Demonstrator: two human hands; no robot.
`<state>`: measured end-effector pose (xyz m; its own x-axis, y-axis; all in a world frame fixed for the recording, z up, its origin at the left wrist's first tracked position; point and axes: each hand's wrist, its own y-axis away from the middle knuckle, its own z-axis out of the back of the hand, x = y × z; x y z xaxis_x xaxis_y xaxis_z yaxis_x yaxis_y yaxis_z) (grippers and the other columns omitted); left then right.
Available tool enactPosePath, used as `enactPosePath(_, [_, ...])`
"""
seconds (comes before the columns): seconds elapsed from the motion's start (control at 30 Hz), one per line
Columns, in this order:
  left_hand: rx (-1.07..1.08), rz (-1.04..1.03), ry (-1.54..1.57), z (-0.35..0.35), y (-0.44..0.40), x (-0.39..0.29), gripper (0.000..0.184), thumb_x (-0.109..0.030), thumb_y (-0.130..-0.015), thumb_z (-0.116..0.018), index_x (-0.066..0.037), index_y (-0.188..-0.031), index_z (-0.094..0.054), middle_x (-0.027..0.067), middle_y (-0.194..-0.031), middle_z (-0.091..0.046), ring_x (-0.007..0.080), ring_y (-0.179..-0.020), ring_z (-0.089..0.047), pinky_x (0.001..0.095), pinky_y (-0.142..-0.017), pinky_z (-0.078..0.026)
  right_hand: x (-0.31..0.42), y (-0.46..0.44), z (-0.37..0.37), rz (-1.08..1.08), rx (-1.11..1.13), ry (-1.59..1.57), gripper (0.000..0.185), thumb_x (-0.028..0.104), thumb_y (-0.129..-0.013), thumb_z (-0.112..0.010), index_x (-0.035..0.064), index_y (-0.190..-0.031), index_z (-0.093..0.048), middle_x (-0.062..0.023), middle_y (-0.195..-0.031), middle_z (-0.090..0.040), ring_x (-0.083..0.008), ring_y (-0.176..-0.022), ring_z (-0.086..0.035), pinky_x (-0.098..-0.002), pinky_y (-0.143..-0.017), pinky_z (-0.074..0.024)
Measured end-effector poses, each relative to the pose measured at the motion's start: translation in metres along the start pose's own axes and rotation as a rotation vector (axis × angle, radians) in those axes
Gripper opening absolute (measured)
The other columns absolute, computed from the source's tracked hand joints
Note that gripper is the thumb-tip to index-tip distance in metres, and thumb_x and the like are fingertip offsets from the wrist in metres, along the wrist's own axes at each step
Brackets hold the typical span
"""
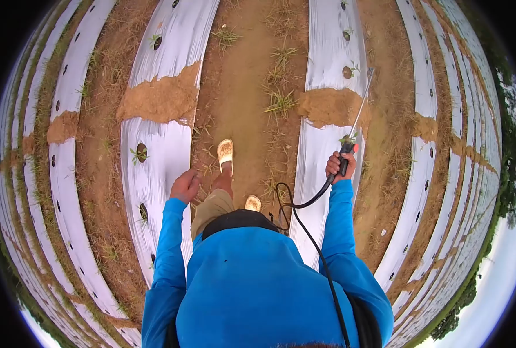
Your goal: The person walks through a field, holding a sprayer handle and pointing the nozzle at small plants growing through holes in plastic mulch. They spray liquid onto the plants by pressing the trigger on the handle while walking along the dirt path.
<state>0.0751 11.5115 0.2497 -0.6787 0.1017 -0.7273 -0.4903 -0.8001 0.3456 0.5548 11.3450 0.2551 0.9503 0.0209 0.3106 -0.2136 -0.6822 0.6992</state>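
Observation:
My right hand (340,166) is wrapped round the black grip of a sprayer wand (360,119). The wand's thin metal lance points forward and to the right, over the edge of the right-hand plastic-covered bed (326,64). A red-orange part shows at the top of the grip. From the grip's lower end a black hose (313,200) bends back toward my waist. On the other side, my left hand (186,185) hangs with curled fingers near the left-hand plastic-covered bed (159,151), and nothing shows in it.
Between the beds runs a bare dirt path (240,87), where my muddy light-coloured shoes (225,152) stand. Soil mounds (162,98) lie across the plastic. Small seedlings (139,153) grow from holes in it. Grass tufts (280,103) edge the path, and several more beds curve away on both sides.

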Motion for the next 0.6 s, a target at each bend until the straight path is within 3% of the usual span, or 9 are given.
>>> enactPosePath(0.07, [0.017, 0.229, 0.303, -0.034, -0.009, 0.128, 0.02, -0.02, -0.086, -0.046, -0.004, -0.088, -0.059, 0.0044, -0.073, -0.059, 0.013, -0.067, -0.056, 0.0279, -0.055, -0.045, 0.015, -0.028, -0.028, 0.023, 0.001, -0.012, 0.022, 0.026, -0.067, -0.057, 0.0112, -0.067, -0.041, 0.003, -0.051, -0.031, -0.0108, -0.038, -0.03, -0.0239, -0.034, -0.0281])
enactPosePath(0.13, [0.074, 0.723, 0.599, -0.023, -0.018, 0.13, 0.018, -0.024, -0.084, -0.048, -0.011, -0.088, -0.059, 0.0027, -0.071, -0.061, 0.0108, -0.057, -0.053, 0.0276, -0.049, -0.043, 0.027, -0.05, -0.052, -0.02, 0.031, -0.084, 0.022, 0.026, -0.067, -0.057, 0.0107, -0.067, -0.041, 0.0029, -0.051, -0.031, -0.0109, -0.038, -0.03, -0.0238, -0.034, -0.0281])
enactPosePath(0.2, [0.145, 0.905, 0.639, -0.028, -0.044, 0.168, 0.02, -0.029, -0.082, -0.05, -0.012, -0.088, -0.058, 0.0033, -0.074, -0.061, 0.0126, -0.056, -0.052, 0.0285, -0.049, -0.042, 0.045, -0.07, -0.095, 0.049, 0.023, 0.006, 0.022, 0.025, -0.068, -0.056, 0.0091, -0.068, -0.042, 0.002, -0.052, -0.033, -0.011, -0.038, -0.031, -0.0237, -0.034, -0.0286])
enactPosePath(0.37, [0.274, 0.961, 0.632, 0.015, -0.184, 0.163, 0.021, -0.028, -0.083, -0.048, -0.011, -0.088, -0.058, 0.0024, -0.071, -0.058, 0.0118, -0.054, -0.051, 0.0276, -0.047, -0.039, 0.088, -0.142, -0.152, 0.046, 0.042, -0.094, 0.022, 0.026, -0.07, -0.058, 0.0067, -0.075, -0.047, 0.0006, -0.053, -0.036, -0.0114, -0.039, -0.034, -0.0249, -0.034, -0.0318])
enactPosePath(0.47, [0.108, 0.736, 0.74, 0.054, -0.327, 0.115, 0.023, -0.032, -0.087, -0.047, -0.011, -0.089, -0.057, 0.0013, -0.069, -0.056, 0.0101, -0.052, -0.049, 0.0241, -0.045, -0.037, 0.128, -0.236, -0.196, 0.023, 0.124, -0.096, 0.022, 0.024, -0.072, -0.055, 0.0036, -0.075, -0.049, -0.0012, -0.055, -0.042, -0.0129, -0.041, -0.04, -0.0266, -0.037, -0.0365])
enactPosePath(0.6, [0.071, 0.695, 0.824, 0.068, -0.474, 0.097, 0.023, -0.032, -0.088, -0.047, -0.01, -0.087, -0.056, 0.0016, -0.068, -0.055, 0.0098, -0.051, -0.048, 0.0225, -0.042, -0.034, 0.174, -0.354, -0.245, 0.021, 0.067, -0.105, 0.02, 0.024, -0.071, -0.056, 0.005, -0.073, -0.049, -0.0005, -0.055, -0.041, -0.0125, -0.041, -0.039, -0.0261, -0.036, -0.0352])
